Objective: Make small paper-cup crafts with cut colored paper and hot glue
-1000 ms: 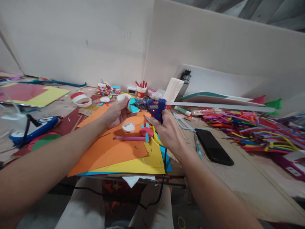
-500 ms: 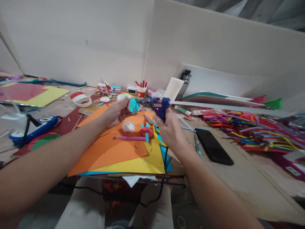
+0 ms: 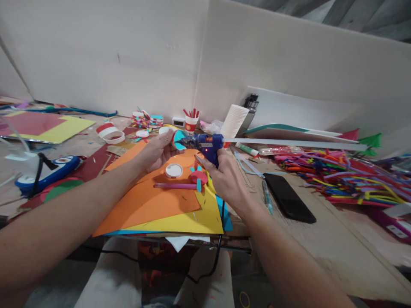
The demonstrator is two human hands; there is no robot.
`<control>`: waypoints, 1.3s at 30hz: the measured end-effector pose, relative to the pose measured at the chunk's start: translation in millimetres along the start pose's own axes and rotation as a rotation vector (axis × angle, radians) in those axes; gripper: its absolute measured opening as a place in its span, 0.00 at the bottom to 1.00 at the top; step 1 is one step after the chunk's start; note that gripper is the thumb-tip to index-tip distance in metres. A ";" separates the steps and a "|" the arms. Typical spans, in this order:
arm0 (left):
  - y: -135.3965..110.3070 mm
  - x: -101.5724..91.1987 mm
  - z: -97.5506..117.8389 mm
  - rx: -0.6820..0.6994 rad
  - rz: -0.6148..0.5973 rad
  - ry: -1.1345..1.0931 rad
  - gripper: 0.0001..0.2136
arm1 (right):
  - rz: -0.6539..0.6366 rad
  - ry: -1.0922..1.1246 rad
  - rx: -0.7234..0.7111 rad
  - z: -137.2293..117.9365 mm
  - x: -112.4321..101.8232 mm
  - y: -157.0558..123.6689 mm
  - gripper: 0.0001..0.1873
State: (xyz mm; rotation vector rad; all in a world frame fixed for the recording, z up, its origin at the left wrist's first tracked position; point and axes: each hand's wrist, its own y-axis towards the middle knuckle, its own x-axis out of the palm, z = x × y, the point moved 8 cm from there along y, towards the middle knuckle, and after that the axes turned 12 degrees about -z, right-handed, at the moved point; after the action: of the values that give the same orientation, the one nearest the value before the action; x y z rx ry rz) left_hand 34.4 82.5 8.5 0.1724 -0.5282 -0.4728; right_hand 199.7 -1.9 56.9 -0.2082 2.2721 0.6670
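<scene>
My left hand [image 3: 156, 153] is closed around the edge of a small round paper piece [image 3: 177, 137] with a turquoise face and a red rim. In my right hand [image 3: 227, 177] is a blue hot glue gun [image 3: 210, 147], its red light lit. A long clear glue stick [image 3: 295, 143] juts out of its back. The gun's nozzle lies over the turquoise face; whether it touches cannot be told. Below are a white round cup base [image 3: 174, 171], a purple stick [image 3: 176, 186] and a red disc [image 3: 199, 177] with turquoise tabs, on orange paper [image 3: 141, 207].
Yellow-handled scissors [image 3: 210, 183] lie partly hidden by my right hand. Rightward are a black phone [image 3: 290, 199] and a heap of colourful pipe cleaners [image 3: 340, 175]. Stacked paper cups [image 3: 234, 120] stand behind. A black cord [image 3: 219, 246] hangs over the table edge.
My right hand has brought the glue gun leftward, so its nozzle now overlaps the turquoise face. My left hand keeps hold of the round piece, which appears turned slightly.
</scene>
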 end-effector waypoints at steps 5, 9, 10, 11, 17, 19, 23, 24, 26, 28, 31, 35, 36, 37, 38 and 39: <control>0.6 5.4 -7.3 -0.025 -0.071 0.026 0.13 | 0.032 0.078 0.042 3.6 -4.4 -0.7 0.15; 0.2 4.9 -6.6 -0.035 -0.069 0.023 0.14 | 0.069 0.144 0.067 12.2 -6.6 1.0 0.15; 0.0 4.0 -5.9 -0.037 -0.057 0.016 0.14 | 0.071 0.165 0.079 14.8 -6.4 1.5 0.15; -0.2 2.7 -5.2 -0.038 -0.040 0.007 0.14 | 0.071 0.188 0.089 16.9 -6.2 1.9 0.14; -0.7 -1.9 -4.4 -0.050 0.015 -0.030 0.14 | -0.009 0.338 0.178 27.3 1.9 3.9 0.12; -0.6 -1.7 -4.6 -0.052 0.011 -0.041 0.14 | -0.027 0.418 0.211 31.2 4.3 3.9 0.12; -0.5 -2.0 -3.4 -0.056 0.023 -0.050 0.15 | -0.028 0.618 0.202 36.9 5.0 5.6 0.13; -0.4 -2.1 -3.0 -0.056 0.025 -0.052 0.15 | -0.012 0.638 0.184 37.8 3.3 6.4 0.14; 0.1 -1.9 -2.7 -0.058 0.018 -0.054 0.15 | 0.037 0.613 0.147 39.9 -1.9 7.7 0.16; 0.7 -1.3 -2.5 -0.053 0.001 -0.055 0.16 | 0.084 0.569 0.115 42.2 -5.6 8.8 0.18; 0.3 -2.2 -2.6 -0.050 0.008 -0.052 0.16 | 0.087 0.600 0.076 45.4 -2.5 11.1 0.19; -1.7 -1.9 -1.6 -0.055 0.030 -0.058 0.15 | 0.074 0.619 0.081 48.6 2.2 11.8 0.17; -1.9 -1.3 -0.9 -0.052 0.026 -0.066 0.15 | 0.077 0.609 0.087 49.5 1.9 11.6 0.17; -1.9 -0.6 -0.2 -0.047 0.020 -0.076 0.15 | 0.078 0.599 0.095 50.9 1.5 11.5 0.17; -1.7 -0.1 0.6 -0.042 0.012 -0.088 0.15 | 0.077 0.587 0.105 53.1 1.1 11.5 0.17; -1.3 0.2 1.4 -0.037 0.004 -0.101 0.15 | 0.077 0.574 0.118 56.2 0.7 11.7 0.17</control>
State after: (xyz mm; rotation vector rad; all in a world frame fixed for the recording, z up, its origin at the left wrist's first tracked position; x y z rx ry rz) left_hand 33.3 81.3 9.4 0.1125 -0.6180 -0.4883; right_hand 230.0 37.5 28.2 -0.2840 2.8720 0.5566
